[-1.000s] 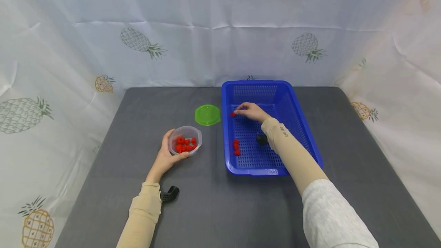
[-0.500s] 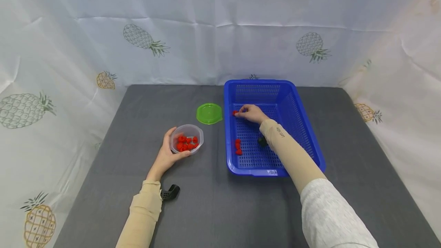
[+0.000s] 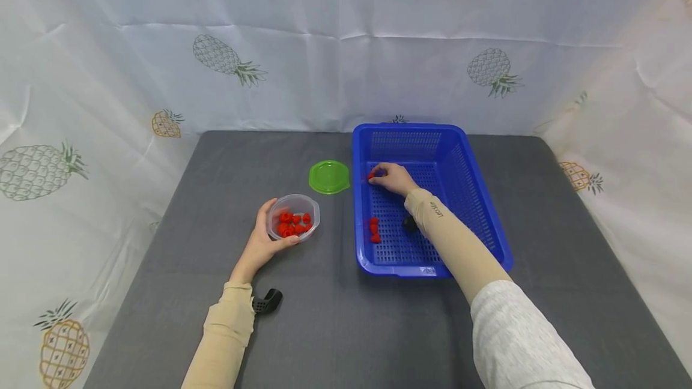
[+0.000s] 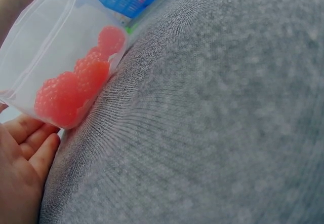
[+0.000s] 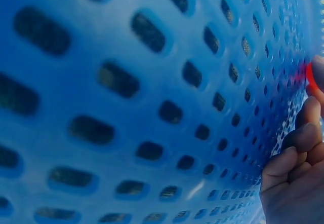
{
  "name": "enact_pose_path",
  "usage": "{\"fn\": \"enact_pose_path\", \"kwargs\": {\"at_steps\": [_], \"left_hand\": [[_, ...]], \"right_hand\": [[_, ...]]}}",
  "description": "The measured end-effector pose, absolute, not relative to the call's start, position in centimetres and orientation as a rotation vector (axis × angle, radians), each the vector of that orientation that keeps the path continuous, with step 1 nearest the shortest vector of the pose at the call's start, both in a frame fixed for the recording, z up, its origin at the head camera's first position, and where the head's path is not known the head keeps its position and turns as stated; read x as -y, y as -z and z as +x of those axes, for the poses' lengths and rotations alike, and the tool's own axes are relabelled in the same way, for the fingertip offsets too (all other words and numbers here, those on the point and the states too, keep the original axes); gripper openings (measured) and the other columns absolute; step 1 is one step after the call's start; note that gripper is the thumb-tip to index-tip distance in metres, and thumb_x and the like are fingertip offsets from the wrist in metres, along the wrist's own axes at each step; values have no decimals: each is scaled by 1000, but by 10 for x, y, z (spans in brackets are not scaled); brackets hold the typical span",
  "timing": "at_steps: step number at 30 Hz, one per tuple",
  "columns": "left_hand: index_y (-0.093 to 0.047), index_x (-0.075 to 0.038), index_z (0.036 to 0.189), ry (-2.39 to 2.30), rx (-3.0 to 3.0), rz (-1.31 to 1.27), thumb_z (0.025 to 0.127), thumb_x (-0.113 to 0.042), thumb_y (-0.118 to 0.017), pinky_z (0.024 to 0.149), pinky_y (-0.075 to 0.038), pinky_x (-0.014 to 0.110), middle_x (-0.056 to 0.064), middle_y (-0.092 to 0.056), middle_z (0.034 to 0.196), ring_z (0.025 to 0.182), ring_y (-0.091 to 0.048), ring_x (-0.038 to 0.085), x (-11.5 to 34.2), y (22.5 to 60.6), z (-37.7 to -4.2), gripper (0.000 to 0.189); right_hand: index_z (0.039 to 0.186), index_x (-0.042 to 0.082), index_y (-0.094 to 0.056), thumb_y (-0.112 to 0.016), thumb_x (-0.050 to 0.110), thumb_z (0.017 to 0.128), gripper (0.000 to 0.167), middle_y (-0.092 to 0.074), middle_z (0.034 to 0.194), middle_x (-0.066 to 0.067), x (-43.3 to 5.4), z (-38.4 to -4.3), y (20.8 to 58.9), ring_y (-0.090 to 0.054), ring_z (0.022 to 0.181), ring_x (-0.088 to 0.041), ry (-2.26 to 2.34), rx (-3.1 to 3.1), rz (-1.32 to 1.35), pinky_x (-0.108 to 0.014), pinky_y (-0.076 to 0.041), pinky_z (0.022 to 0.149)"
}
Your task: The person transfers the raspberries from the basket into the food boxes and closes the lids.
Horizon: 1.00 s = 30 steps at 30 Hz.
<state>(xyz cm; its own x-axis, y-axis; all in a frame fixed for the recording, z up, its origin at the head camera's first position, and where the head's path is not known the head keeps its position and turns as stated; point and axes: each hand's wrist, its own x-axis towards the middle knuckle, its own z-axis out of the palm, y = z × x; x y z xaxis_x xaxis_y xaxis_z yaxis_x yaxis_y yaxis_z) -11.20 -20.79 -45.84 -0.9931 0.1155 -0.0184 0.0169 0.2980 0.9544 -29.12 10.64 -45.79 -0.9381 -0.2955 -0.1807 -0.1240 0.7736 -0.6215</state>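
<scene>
On the left of the table, my left hand [image 3: 262, 248] grips a clear plastic tub [image 3: 296, 202], fingers round its far side and thumb along the near side. Several red raspberries [image 3: 286, 229] lie in the bottom of the tub; the left wrist view shows raspberries [image 4: 76, 89] through its wall. My right hand [image 3: 397, 180] reaches into a blue plastic basket [image 3: 478, 197] and pinches a raspberry [image 3: 370, 176] between thumb and fingertips, close to the left wall. Only a red edge of this raspberry [image 5: 310, 76] shows in the right wrist view.
More raspberries [image 3: 374, 230] lie in a short row along the basket's left side, nearer the front. A green lid [image 3: 329, 177] rests flat between tub and basket. Black wrist cameras [image 3: 267, 302] stick out from both wrists. A pineapple-print curtain [image 3: 303, 77] hangs behind the grey-covered table.
The head view has shifted slightly. My right fingertips have drawn in on the raspberry near the basket's left wall, covering more of it. The left hand and tub have stayed in place.
</scene>
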Motion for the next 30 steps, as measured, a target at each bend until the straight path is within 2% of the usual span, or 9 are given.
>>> {"fn": "enact_pose_path", "kwargs": {"at_steps": [20,30], "left_hand": [[-14,-12,145,-1796,-2467,116,77,-11,-74,113,-19,56,20,-38,144,133,-32,35,208,459,-112,91],[-14,-13,145,-1820,-2456,119,77,-11,-74,113,-19,55,19,-39,143,133,-32,34,208,459,-112,91]], "right_hand": [[105,13,-64,-67,32,85,28,-58,86,-4,-113,-292,450,-50,79,-20,965,-2622,-327,-30,-40,70],[107,17,-63,-65,36,85,29,-54,84,-4,-111,-289,433,-45,75,-20,1117,-2593,-363,-30,-37,66]]}}
